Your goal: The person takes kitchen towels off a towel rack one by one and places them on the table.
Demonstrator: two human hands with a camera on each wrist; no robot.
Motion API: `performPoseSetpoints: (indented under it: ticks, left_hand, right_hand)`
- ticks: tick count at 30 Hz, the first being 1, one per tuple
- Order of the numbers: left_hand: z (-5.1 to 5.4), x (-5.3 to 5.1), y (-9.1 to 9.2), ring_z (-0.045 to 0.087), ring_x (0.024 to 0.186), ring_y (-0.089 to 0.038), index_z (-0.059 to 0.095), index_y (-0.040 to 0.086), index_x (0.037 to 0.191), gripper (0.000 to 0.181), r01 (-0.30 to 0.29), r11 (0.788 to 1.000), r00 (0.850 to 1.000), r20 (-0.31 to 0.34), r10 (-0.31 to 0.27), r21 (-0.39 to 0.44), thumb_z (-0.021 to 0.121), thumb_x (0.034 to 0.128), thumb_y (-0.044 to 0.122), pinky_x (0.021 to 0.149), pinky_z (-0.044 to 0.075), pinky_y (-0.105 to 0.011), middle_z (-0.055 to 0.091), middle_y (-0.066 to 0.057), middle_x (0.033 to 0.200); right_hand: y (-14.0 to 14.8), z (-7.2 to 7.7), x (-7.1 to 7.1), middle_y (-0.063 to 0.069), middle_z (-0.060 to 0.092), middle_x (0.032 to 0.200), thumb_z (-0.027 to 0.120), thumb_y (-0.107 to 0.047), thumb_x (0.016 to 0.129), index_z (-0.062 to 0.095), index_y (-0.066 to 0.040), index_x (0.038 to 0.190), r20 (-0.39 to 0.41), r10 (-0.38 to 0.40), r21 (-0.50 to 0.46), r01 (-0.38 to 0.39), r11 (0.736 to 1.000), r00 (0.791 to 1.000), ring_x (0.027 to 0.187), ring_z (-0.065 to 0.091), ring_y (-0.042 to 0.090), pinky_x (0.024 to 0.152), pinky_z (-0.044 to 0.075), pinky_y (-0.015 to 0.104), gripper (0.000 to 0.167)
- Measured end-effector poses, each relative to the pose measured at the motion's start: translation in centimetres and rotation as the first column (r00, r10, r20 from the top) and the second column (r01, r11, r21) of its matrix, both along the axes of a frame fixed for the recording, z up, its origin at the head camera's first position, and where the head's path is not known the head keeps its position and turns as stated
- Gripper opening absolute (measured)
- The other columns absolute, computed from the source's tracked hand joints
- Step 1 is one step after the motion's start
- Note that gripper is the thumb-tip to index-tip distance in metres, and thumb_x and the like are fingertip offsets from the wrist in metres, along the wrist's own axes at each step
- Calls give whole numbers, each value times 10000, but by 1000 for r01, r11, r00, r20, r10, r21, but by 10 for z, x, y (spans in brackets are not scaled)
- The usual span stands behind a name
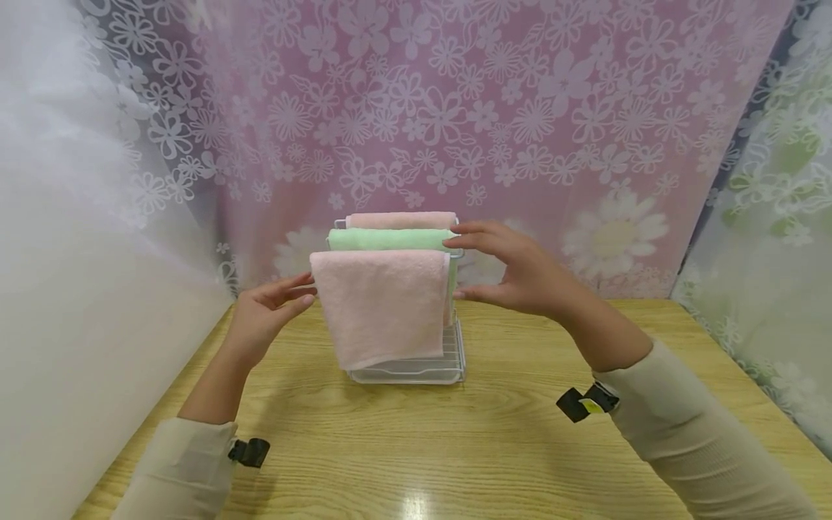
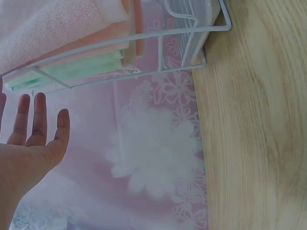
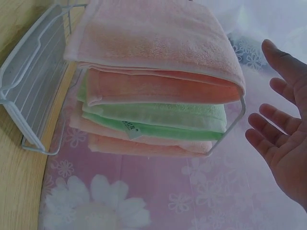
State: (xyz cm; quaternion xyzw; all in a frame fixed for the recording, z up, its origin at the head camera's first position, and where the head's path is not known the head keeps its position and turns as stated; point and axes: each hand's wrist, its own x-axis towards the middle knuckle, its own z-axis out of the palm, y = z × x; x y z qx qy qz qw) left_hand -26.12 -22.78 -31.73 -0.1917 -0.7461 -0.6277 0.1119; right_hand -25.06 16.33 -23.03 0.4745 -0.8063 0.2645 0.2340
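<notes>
A white wire rack (image 1: 461, 350) carries three folded towels, one behind another. The front pink towel (image 1: 383, 307) hangs lowest, the green towel (image 1: 390, 239) is behind it, and another pink towel (image 1: 403, 218) is at the back. My left hand (image 1: 263, 318) is by the rack's left side; its fingers are extended near the wire frame (image 2: 144, 36) in the left wrist view. At the right side is my right hand (image 1: 520, 271), thumb and fingers spread. A gap shows between this hand (image 3: 288, 129) and the towels in the right wrist view. Neither hand holds anything.
The rack has a shallow translucent tray (image 1: 403, 375) at its base and stands on a wood-grain table (image 1: 416, 440). A pink floral curtain (image 1: 455, 108) hangs behind it. Pale sheeting (image 1: 97, 217) is on the left, and a floral sheet (image 1: 773, 289) on the right.
</notes>
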Motion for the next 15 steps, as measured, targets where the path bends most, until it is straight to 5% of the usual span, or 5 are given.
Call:
performPoseSetpoints:
  ticks: [15]
  left_hand:
    - [11, -2, 8, 637, 1062, -121, 661, 47, 1251, 401, -39, 999, 998, 44, 41, -35, 748, 886, 190, 902, 507, -201, 689, 34, 1143]
  right_hand:
    - [-20, 12, -6, 147, 585, 1302, 850, -165, 771, 642, -33, 1249, 5, 19, -2, -19, 1000, 1000, 1256, 507, 287, 1049, 415, 493, 538]
